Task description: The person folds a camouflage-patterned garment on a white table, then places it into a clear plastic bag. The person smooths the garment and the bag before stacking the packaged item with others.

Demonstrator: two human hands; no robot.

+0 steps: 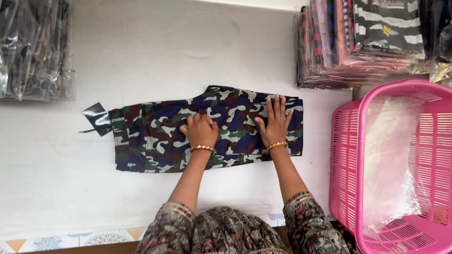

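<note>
Both hands, the left hand (200, 130) loosely curled and the right hand (274, 122) spread flat, press on the folded camouflage garment (156, 141) mid-table, seemingly smoothing a fold; the next fold needs aligned edges.

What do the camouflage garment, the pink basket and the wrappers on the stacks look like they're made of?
The garment looks like soft matte woven cloth: it lies flat and creases under the left hand and right hand. The basket looks like moulded plastic, glossy, with slotted walls. The wrappers look like thin clear plastic film, judging by their glare and wrinkles.
</note>
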